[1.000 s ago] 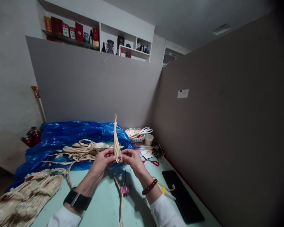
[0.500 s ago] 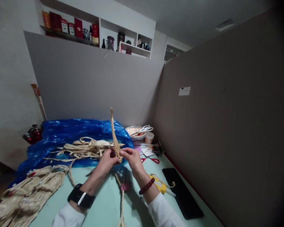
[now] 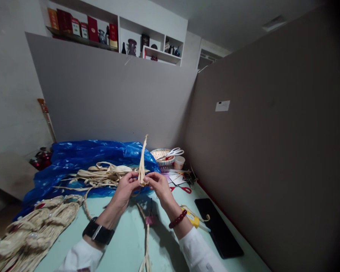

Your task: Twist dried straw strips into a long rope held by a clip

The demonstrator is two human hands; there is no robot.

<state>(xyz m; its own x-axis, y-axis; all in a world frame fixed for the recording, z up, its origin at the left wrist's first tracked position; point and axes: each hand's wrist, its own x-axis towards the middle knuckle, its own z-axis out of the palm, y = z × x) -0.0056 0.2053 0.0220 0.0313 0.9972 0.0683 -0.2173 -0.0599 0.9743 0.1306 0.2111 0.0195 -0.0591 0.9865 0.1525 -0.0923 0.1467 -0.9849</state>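
Note:
My left hand (image 3: 126, 187) and my right hand (image 3: 158, 185) meet in front of me, both pinched on a pale straw strip (image 3: 142, 162) that stands upright between their fingertips. Below the hands a braided straw cord (image 3: 146, 241) trails down toward me over the pale green table (image 3: 124, 245). A pink binder clip (image 3: 150, 219) sits on the cord just under my hands. A black watch is on my left wrist and a dark red bead bracelet on my right.
Loose straw strips (image 3: 102, 174) lie on a blue plastic sheet (image 3: 82, 158) behind my hands. Woven straw pieces (image 3: 31, 230) sit at the left. A black phone (image 3: 218, 230), yellow tool (image 3: 193, 219), red-handled scissors (image 3: 183, 189), a small basket with white scissors (image 3: 164, 155) and a paper cup (image 3: 179, 161) are at the right. Grey partitions wall the desk.
The upright strip's tip has swung from leaning left to leaning right. My hands stayed together on it and shifted slightly up in view.

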